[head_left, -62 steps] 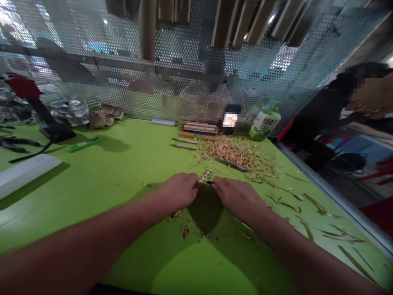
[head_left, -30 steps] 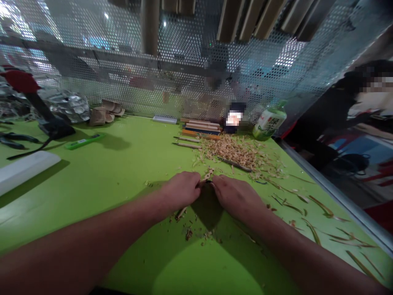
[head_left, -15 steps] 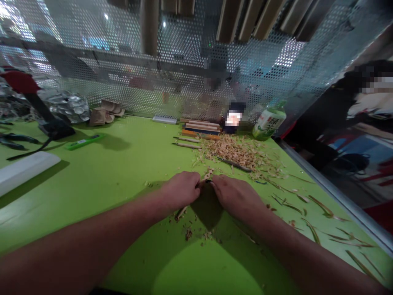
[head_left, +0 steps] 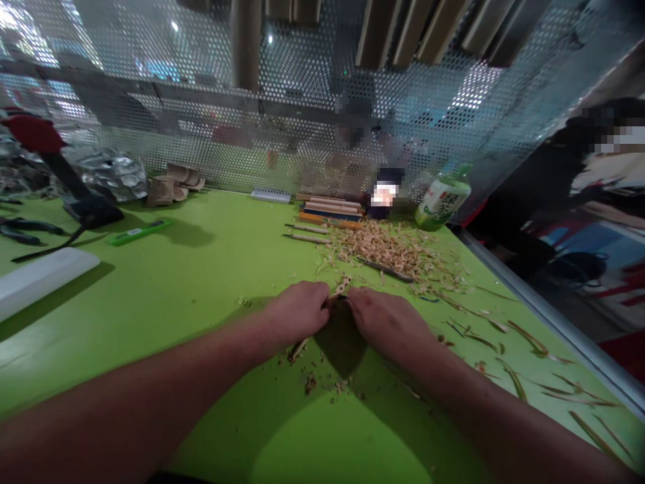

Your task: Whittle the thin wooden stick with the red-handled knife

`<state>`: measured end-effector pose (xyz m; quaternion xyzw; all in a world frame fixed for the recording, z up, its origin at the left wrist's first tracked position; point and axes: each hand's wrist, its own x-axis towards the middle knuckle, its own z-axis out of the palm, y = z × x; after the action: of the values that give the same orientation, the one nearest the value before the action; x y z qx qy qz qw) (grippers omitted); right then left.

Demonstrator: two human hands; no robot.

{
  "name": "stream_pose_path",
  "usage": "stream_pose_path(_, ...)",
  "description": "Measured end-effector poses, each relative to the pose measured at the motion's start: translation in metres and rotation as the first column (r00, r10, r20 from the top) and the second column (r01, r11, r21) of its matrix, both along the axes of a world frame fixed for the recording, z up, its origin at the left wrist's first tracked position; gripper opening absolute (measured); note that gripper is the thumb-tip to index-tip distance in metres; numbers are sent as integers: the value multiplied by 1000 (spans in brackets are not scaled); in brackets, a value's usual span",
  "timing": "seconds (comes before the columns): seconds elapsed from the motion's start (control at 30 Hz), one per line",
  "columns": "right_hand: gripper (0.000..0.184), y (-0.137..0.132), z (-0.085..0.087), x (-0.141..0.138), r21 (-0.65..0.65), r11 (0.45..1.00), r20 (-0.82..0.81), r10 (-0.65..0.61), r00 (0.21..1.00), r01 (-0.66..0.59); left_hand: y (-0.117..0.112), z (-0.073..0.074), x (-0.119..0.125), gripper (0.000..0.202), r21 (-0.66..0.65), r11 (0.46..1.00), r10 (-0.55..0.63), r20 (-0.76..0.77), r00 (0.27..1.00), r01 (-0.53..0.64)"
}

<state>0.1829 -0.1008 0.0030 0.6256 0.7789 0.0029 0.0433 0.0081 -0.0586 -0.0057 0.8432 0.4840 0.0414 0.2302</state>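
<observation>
My left hand (head_left: 298,310) is closed round a thin wooden stick (head_left: 340,288) whose carved tip pokes out between my two hands; its other end shows below my palm. My right hand (head_left: 385,321) is closed on a small dark tool that I cannot make out, its tip against the stick. Both hands rest low over the green table (head_left: 201,282). Small wood chips (head_left: 322,384) lie under my wrists.
A heap of wood shavings (head_left: 388,249) lies just beyond my hands, with carving tools (head_left: 305,234) and flat sticks (head_left: 330,208) behind. A green bottle (head_left: 442,197) stands far right. A white block (head_left: 40,277), green cutter (head_left: 138,231) and lamp base (head_left: 91,212) are left. Perforated metal wall behind.
Since two seconds ago my hands have drawn slightly closer together and the stick's lower end now shows under my left palm; over the last second nothing visibly moved.
</observation>
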Motion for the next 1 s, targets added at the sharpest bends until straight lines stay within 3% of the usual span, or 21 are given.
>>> stream_pose_path(0.4, 22, -2, 4, -5, -41, 999, 26, 3, 1000, -2, -3, 4, 5, 17, 10, 1000, -17, -51, 999, 17)
stream_pose_path(0.6, 19, -3, 3, -4, -30, 999, 55, 16, 998, -15, -6, 4, 7, 21, 89, 995, -40, -119, 992, 50)
stream_pose_path(1.0, 23, -6, 1, -4, -10, 1000, -7, 21, 1000, -21, -9, 3, 9, 24, 63, 998, 10, -103, 995, -3)
